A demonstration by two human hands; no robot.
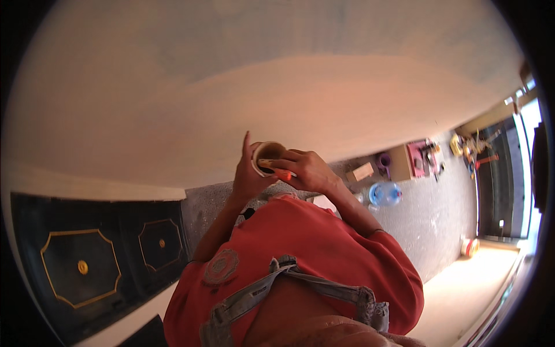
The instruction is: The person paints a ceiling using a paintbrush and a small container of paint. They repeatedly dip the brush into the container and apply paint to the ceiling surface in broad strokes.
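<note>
Near the middle of the frame, just above the person's red shirt (300, 254), both hands meet around a small cup (267, 157). The left hand (247, 176) cradles the cup from the left side and below, with one finger sticking straight up past the rim; this looks like a steadying hold, keeping the cup's mouth turned toward the camera. The right hand (309, 169) comes in from the right and pinches a thin orange-tipped tool (282, 173) against the cup's rim, its fingers pressed together on the tool. The tool seems angled into the mouth, as if to reach the inside wall, though the contact point is too small to tell.

The cup's inside reads as dark brown; whether that is liquid, paste or only shadow cannot be told.

Behind the hands a pale wall (289, 75) fills the upper half of the frame. At lower left sits a black cabinet (98, 260) with gold-lined panels. To the right, on a grey floor (428, 214), lies a clear blue-tinted bottle (385, 194) on its side; what it holds cannot be told. Beyond it, at centre right, stand a small tan box (361, 172), a purple pot (384, 160) and a pink case (417, 157), the case with small items on it, too blurred to name.
</note>
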